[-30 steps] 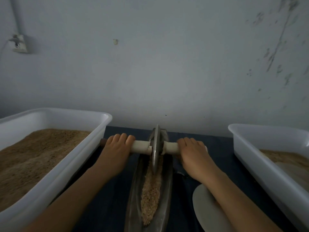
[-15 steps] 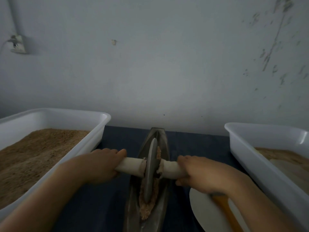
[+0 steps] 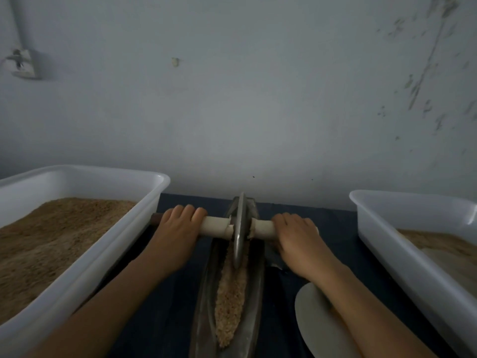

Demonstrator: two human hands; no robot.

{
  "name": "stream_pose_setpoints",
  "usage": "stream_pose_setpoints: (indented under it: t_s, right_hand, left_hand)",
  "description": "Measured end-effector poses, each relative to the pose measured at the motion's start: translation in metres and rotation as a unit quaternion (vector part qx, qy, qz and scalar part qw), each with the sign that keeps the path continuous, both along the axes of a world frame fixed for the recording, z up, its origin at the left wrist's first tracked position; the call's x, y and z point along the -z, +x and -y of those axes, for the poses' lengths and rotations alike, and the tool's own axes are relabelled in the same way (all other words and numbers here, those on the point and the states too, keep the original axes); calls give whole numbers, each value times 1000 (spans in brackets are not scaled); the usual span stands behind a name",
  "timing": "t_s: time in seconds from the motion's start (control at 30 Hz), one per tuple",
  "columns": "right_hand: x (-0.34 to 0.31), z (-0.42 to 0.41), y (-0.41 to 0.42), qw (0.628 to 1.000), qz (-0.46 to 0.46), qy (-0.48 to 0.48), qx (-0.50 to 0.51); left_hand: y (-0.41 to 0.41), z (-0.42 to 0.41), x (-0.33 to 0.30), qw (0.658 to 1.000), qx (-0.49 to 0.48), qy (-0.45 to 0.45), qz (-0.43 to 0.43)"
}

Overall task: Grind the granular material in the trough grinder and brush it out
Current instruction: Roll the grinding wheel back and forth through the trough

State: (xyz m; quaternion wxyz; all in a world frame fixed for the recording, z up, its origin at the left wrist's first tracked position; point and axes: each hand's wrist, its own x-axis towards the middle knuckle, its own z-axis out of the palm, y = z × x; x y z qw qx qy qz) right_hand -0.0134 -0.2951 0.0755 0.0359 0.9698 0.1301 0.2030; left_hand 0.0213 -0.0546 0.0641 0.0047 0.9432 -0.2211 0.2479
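Running lengthwise toward the person, the trough grinder (image 3: pixel 229 293) held the granular material (image 3: pixel 230 295) in a strip nearer than both grips. Left hand (image 3: pixel 178 233) and right hand (image 3: pixel 296 241) each wrapped the cross-set axle (image 3: pixel 216 227), equally near, with the wheel (image 3: pixel 239 228) between them at the trough's far end.

Both forearms bare, no sleeves; each hand (image 3: pixel 175 239) ringless.
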Motion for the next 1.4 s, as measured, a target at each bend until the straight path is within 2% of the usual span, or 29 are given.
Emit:
stream_pose_setpoints:
  t_s: [0.13,0.23,0.37,0.5,0.67,0.77,0.87,1.0,1.07,1.13,1.3,1.4]
  right_hand:
    - [-2,-3,-2,1000,1,-19,1]
    - [-7,-5,-14,998,-51,-22,-6]
    - [-26,-9,-39,984,-178,-2,-22]
    - [-47,-11,-58,956,-291,6,-45]
    - [-54,-11,-60,940,-338,3,-42]
    - [-45,-11,-48,953,-301,15,-36]
    - [-34,-10,-32,979,-201,-3,-18]
    - [-16,-4,-15,995,-95,-9,-13]
    - [-9,-2,-9,998,-60,-13,-1]
    - [-4,-1,-5,1000,-26,-14,10]
    - [-2,-6,-10,1000,-4,-24,9]
    - [-9,-8,-21,998,-57,-27,3]
  left_hand:
    - [-6,-3,-1,1000,6,-1,-14]
    - [-14,-8,-8,999,10,22,-49]
    - [-32,-16,-29,984,27,89,-155]
    - [-51,-20,-50,944,50,127,-300]
    - [-51,-19,-57,926,56,128,-350]
    - [-41,-17,-50,938,54,109,-326]
    - [-27,-15,-38,961,38,85,-260]
    - [-8,-12,-18,991,11,56,-119]
    - [-4,-7,-8,998,4,39,-39]
    - [-4,-2,-2,1000,2,20,3]
    - [-6,-7,-2,1000,16,6,-21]
    - [-11,-10,-10,997,13,37,-62]
